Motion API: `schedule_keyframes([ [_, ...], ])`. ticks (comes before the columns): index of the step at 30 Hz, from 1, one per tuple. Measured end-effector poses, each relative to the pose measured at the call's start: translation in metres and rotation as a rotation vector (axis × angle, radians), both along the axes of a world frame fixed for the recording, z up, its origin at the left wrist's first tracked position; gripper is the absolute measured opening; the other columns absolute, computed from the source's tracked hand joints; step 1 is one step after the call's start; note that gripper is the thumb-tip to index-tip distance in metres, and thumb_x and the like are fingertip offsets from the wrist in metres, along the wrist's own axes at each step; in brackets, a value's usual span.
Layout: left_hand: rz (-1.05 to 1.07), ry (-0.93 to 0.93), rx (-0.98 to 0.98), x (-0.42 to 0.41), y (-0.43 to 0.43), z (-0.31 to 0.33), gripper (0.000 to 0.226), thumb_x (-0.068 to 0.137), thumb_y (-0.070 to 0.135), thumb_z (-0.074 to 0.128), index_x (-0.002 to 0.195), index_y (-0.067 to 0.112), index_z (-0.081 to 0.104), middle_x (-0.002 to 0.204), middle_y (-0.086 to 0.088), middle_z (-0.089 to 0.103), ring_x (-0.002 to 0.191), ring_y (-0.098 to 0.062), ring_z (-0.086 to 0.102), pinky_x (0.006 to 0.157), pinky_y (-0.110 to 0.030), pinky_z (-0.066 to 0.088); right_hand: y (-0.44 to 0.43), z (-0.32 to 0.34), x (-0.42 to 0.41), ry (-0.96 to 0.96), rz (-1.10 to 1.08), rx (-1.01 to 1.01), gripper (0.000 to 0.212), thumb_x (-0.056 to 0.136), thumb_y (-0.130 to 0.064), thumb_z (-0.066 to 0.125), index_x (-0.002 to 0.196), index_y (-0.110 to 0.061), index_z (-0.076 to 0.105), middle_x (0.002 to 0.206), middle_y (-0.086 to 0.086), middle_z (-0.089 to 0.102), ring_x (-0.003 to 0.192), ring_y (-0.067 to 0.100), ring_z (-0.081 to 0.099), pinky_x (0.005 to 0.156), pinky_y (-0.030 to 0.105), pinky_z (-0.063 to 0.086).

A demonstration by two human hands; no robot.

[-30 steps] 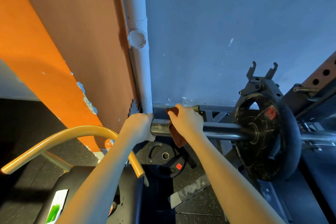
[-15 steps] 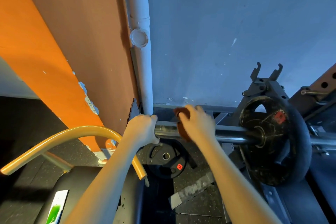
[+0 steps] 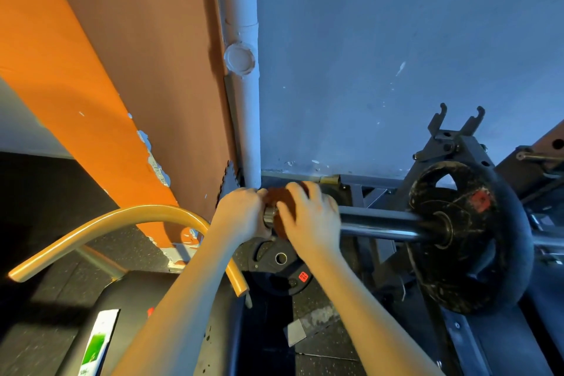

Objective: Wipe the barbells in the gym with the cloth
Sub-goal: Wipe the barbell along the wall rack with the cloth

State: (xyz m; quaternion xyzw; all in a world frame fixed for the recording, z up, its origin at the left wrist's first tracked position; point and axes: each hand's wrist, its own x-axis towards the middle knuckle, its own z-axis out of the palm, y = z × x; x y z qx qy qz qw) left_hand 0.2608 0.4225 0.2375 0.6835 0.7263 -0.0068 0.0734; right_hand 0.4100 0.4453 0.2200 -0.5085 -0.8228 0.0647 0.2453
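**Cloth reaches the tip of the bar in a gym corner**

My right hand point(image 3: 308, 217) is curled over a rust-brown cloth point(image 3: 282, 197), pressing it round the left end of the barbell point(image 3: 381, 223). My left hand point(image 3: 241, 214) grips the very tip of the same sleeve and touches the cloth's edge. Only a sliver of bare metal shows between the two hands.

I judge the job to be early. The cloth sits at the outer end of one sleeve. The stretch to the right, up to the black weight plate point(image 3: 467, 235), shines, but through this wide lens I cannot tell whether that is wiped steel or just the light. The bar beyond the plate runs off to the right and looks untouched, and any other barbells are out of view.

The plate is scuffed, carries a red label and blocks a straight sweep along the bar. The rack point(image 3: 451, 143) stands behind it against the blue-grey wall point(image 3: 396, 40).

A smaller plate point(image 3: 277, 268) lies on the dark floor point(image 3: 320, 320) below the hands. A white pipe point(image 3: 244, 70) rises in the far corner beside the orange wall point(image 3: 76, 70).

At near left a curved yellow tube point(image 3: 122, 220) passes under my left forearm, and a black pad point(image 3: 128, 308) sits close below it. Both crowd the elbow room on that side.
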Motion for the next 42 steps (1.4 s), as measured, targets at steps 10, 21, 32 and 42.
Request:
schedule_keyframes([
  [10,-0.007,-0.003,0.026,-0.002,0.0,-0.006,0.046,0.07,0.042,0.072,0.105,0.016,0.057,0.09,-0.002,0.062,0.077,-0.017,0.048,0.071,-0.032,0.052,0.015,-0.002,0.042,0.012,-0.288,-0.117,0.039,0.092,-0.044,0.056,0.122,-0.018,0.059,0.134,0.009,0.047,0.127,0.033,0.044,0.106,0.054,0.039],
  [21,0.014,-0.017,0.011,-0.001,0.0,-0.005,0.046,0.07,0.041,0.074,0.105,0.017,0.055,0.095,-0.001,0.061,0.087,-0.019,0.052,0.072,-0.031,0.05,0.034,0.007,0.036,-0.124,-0.152,-0.183,0.041,0.097,-0.047,0.049,0.126,-0.018,0.054,0.131,0.005,0.048,0.117,0.024,0.051,0.092,0.039,0.048],
  [32,0.071,0.003,0.067,0.006,-0.006,-0.01,0.051,0.073,0.04,0.075,0.114,0.018,0.054,0.105,0.001,0.059,0.103,-0.019,0.051,0.074,-0.03,0.046,0.037,-0.002,0.07,-0.126,-0.068,-0.151,0.033,0.1,-0.043,0.041,0.125,-0.025,0.053,0.126,0.0,0.055,0.109,0.019,0.057,0.091,0.036,0.05],
  [42,0.113,0.038,0.217,0.008,-0.011,-0.028,0.061,0.059,0.041,0.086,0.108,0.015,0.062,0.1,-0.002,0.064,0.096,-0.024,0.054,0.074,-0.035,0.049,0.02,0.0,0.092,-0.087,0.158,-0.125,0.06,0.085,-0.053,0.066,0.135,-0.027,0.045,0.144,-0.002,0.037,0.129,0.024,0.04,0.099,0.045,0.048],
])
